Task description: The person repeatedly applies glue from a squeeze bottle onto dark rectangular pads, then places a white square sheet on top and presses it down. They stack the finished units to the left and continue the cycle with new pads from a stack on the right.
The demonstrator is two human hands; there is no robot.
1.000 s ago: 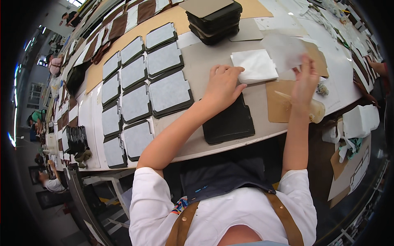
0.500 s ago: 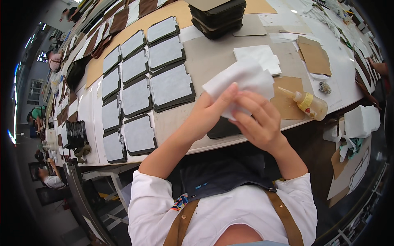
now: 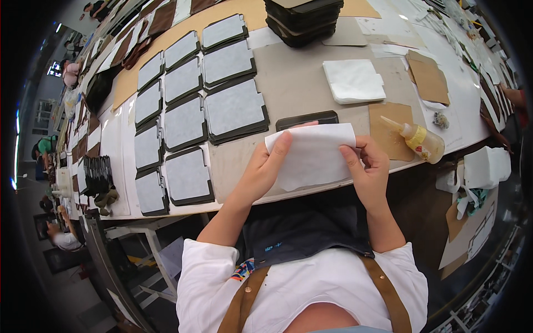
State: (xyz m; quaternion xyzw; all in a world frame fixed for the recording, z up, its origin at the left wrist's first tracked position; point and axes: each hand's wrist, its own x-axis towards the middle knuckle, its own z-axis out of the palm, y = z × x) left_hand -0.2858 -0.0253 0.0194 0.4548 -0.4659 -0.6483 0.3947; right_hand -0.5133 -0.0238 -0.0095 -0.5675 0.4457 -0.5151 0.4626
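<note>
A thin white sheet is stretched between my hands at the near edge of the table. My left hand pinches its left upper corner, thumb on top. At the right side, my right hand grips the edge between thumb and fingers. Just beyond the sheet lies a dark flat piece, partly hidden by it. A stack of white notched sheets rests farther off to the right. Left of my hands, several dark panels faced with pale grey sheets lie in rows.
A squeeze bottle with a yellow band lies on its side, its nozzle over a brown card. Brown notched pieces lie beyond. A tall stack of dark panels stands at the back. Other people work far left.
The white sheet, bunched between my hands before, is now spread and lower, nearer to me. My hands have moved apart. The dark piece and the white stack show more fully.
</note>
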